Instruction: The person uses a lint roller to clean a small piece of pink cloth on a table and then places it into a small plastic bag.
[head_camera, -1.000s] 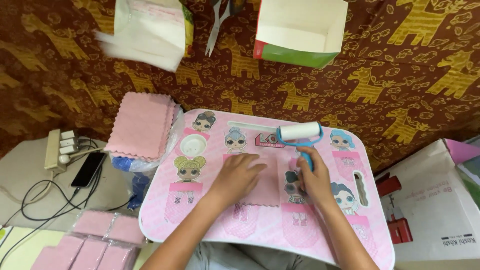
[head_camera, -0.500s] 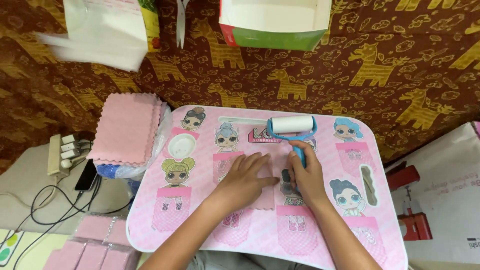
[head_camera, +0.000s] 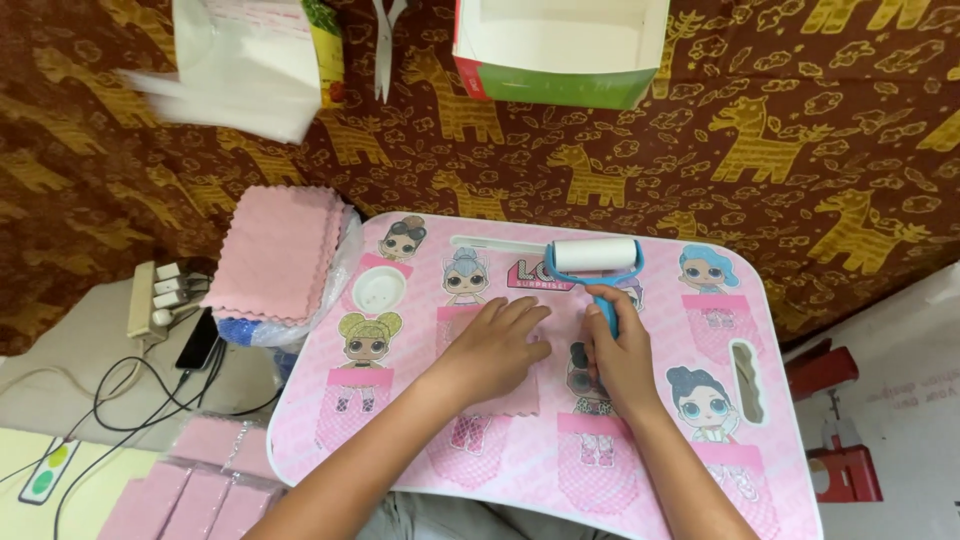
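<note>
Pink cloth square (head_camera: 505, 375) flat on pink cartoon-doll table (head_camera: 640, 480), mid-table, scalloped edge. Your left hand (head_camera: 495, 345) spread, pressed flat on cloth. Your right hand (head_camera: 622, 355) wrapped round blue handle of lint roller (head_camera: 596, 258), white drum just beyond cloth's far right corner. Stack of pink cloths (head_camera: 280, 250) left of table, in clear bag. Open white-green box (head_camera: 560, 45) on giraffe-print fabric (head_camera: 800, 150); contents not visible.
</note>
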